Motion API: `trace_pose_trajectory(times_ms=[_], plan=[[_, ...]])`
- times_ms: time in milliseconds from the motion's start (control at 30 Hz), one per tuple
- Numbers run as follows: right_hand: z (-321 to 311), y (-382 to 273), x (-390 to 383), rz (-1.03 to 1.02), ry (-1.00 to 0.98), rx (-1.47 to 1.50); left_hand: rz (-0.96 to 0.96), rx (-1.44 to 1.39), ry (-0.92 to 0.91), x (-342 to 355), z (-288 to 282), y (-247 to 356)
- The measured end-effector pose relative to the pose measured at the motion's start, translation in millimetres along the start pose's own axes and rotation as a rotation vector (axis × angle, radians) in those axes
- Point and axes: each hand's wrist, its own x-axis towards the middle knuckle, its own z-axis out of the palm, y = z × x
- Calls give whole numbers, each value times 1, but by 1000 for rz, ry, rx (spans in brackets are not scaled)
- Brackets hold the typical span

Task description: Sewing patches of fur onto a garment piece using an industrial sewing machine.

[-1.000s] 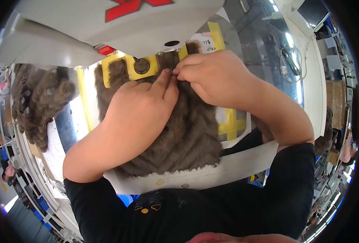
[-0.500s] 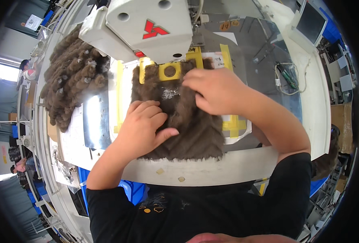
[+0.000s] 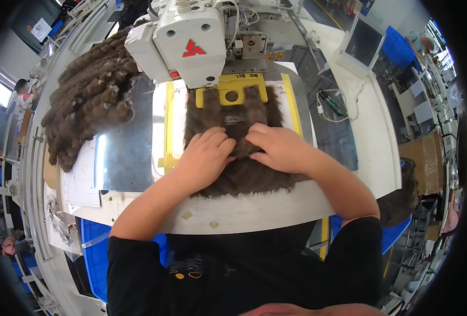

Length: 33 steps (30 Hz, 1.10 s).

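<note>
A brown fur piece (image 3: 244, 179) lies under a yellow flat clamp frame (image 3: 228, 83) that has a round hole and fingers running toward me. Beneath the fur are white sheets edged with yellow tape (image 3: 171, 126). My left hand (image 3: 204, 158) rests on the left part of the fur, its fingers bent into the pile. Opposite it, my right hand (image 3: 281, 150) pinches the fur between thumb and bent fingers. A patch of pale stitching or thread (image 3: 234, 119) shows between the hands and the clamp frame. The fingertips are partly sunk in the pile.
A white industrial sewing machine head (image 3: 191, 58) stands just beyond the frame. At left lies a heap of brown fur pieces (image 3: 86, 100). A screen (image 3: 364, 43) and a green-handled tool (image 3: 333, 105) with a cable are at right. Blue bins (image 3: 94, 258) sit below the table edge.
My right hand has come down from beside the clamp frame to the fur nearer me, close to my left hand. The left thumb has drawn in. The whole view has shifted.
</note>
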Motion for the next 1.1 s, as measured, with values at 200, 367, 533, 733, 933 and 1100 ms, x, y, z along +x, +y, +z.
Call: trace_pose_trajectory(times_ms=[200, 367, 533, 733, 933, 1100], plan=[[0, -53, -44, -19, -56, 114, 138, -90, -197, -34, -31, 43], [9, -14, -58, 599, 544, 674, 139, -226, -321, -61, -33, 43], [-2, 1, -46, 761, 508, 1389, 202, -349, -312, -63, -28, 31], [7, -28, -31, 533, 452, 1276, 29, -652, 88, -72, -30, 3], [15, -57, -47, 259, 508, 1325, -708, -1108, 286, -76, -36, -13], [-6, -69, -47, 371, 362, 1434, -641, -1392, 104, -78, -47, -6]])
